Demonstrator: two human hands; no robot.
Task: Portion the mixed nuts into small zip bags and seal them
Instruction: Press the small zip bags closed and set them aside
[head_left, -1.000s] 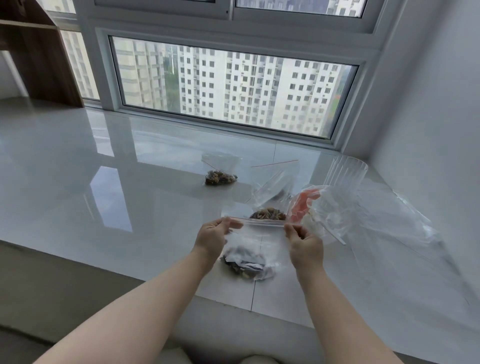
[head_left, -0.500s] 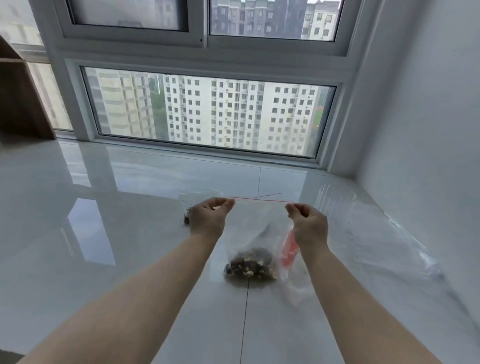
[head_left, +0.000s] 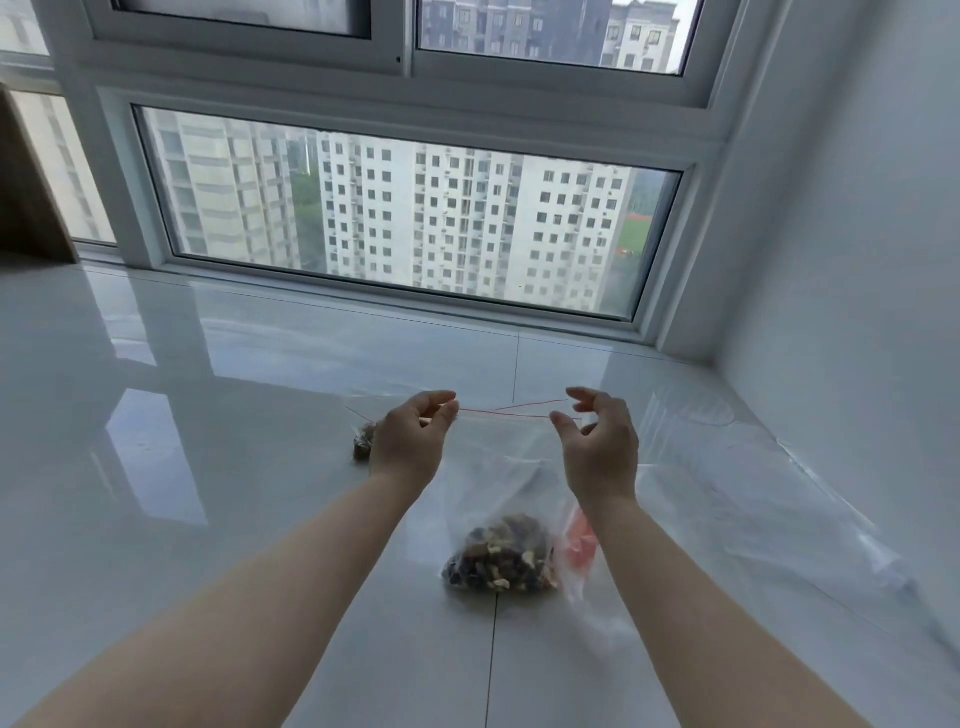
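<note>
A clear, crinkly zip bag (head_left: 498, 483) is pinched at its red zip line by the left hand (head_left: 410, 441); the right hand (head_left: 597, 447) is spread loose beside the other corner. Sealing is judged underway. Lumpy mixed nuts (head_left: 501, 556) sag below both hands, above the glossy tiled sill (head_left: 208, 467).

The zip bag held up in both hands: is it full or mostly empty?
Mostly empty. The zip bag holds only a small clump of mixed nuts at its bottom; the clear film above, up to the red zip line, is see-through.

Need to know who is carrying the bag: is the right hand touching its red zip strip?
Apart. The head view shows the right hand open, its fingers clear of the red zip strip; the left hand pinches it.
</note>
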